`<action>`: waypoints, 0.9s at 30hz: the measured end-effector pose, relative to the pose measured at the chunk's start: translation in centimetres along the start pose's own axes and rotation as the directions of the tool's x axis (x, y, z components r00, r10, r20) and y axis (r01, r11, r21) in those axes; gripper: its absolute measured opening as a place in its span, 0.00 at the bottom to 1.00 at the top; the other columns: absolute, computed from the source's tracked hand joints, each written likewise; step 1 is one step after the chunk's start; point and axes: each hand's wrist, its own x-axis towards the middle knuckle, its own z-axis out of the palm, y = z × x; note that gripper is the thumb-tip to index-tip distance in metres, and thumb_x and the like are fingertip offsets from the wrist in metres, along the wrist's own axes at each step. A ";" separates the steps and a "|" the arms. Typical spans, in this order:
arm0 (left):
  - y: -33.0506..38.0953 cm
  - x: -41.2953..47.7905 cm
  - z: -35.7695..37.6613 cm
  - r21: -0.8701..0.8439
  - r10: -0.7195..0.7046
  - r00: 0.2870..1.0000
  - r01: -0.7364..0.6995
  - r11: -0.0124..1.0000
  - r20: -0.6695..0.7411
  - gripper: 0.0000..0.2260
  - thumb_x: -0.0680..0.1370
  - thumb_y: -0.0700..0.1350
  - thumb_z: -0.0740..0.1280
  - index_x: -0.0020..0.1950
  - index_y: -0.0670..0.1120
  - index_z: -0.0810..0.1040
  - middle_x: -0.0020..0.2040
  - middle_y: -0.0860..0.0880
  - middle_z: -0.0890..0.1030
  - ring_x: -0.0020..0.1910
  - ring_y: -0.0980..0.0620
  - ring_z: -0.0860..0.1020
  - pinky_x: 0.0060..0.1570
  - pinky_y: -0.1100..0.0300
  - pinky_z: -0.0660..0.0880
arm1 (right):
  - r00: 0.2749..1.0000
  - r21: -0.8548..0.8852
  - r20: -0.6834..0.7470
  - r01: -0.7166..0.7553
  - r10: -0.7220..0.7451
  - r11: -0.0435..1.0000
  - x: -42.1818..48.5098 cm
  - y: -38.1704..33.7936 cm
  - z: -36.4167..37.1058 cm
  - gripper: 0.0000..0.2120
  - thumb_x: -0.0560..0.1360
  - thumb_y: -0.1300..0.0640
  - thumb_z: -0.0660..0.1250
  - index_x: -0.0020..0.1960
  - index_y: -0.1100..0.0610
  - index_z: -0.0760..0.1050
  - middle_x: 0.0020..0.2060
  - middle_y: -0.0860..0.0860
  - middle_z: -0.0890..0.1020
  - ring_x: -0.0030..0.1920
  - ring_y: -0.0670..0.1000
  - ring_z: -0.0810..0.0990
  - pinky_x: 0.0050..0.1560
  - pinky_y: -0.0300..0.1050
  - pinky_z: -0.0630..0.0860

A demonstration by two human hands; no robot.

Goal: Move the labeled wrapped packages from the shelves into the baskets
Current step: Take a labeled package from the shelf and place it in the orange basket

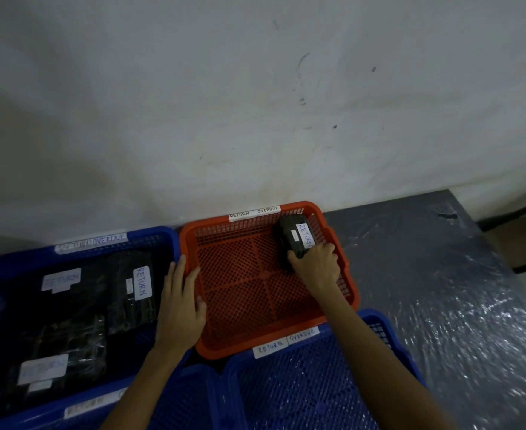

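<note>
Black wrapped package (292, 242), white "RETURN" label, gripped by right hand (317, 266)

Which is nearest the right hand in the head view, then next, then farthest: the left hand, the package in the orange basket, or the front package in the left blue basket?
1. Package in the orange basket: gripped by the right hand, far right corner.
2. Left hand: resting on the orange basket's left rim.
3. Front package in the left blue basket: far left.
</note>
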 end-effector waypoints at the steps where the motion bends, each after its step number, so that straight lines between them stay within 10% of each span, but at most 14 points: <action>1: 0.0 0.0 0.0 0.006 0.001 1.000 -0.001 1.000 0.003 0.24 0.75 0.43 0.54 0.71 0.41 0.64 0.77 0.44 0.53 0.75 0.46 0.48 0.71 0.42 0.52 | 1.000 -0.009 -0.004 -0.001 0.001 1.000 -0.1 0.0 0.0 0.38 0.71 0.35 0.63 0.66 0.65 0.63 0.57 0.60 0.70 0.55 0.60 0.75 0.52 0.52 0.77; 15: 2.2 -0.8 -3.8 0.033 -0.040 0.998 0.038 0.999 0.053 0.27 0.75 0.41 0.65 0.73 0.42 0.62 0.74 0.41 0.61 0.71 0.40 0.61 0.68 0.42 0.62 | 0.975 0.044 -0.087 0.211 -0.206 0.977 -3.2 0.7 -4.0 0.30 0.75 0.40 0.61 0.62 0.65 0.69 0.56 0.61 0.74 0.51 0.59 0.78 0.40 0.44 0.72; 27: 7.8 -10.1 -17.8 0.080 0.073 0.978 -0.058 0.995 -0.194 0.22 0.75 0.45 0.63 0.69 0.44 0.69 0.61 0.44 0.76 0.57 0.45 0.75 0.54 0.50 0.73 | 0.648 0.257 -0.425 0.756 -0.632 0.602 -19.9 -2.8 -10.8 0.26 0.73 0.46 0.65 0.64 0.62 0.73 0.55 0.55 0.78 0.52 0.52 0.79 0.51 0.44 0.77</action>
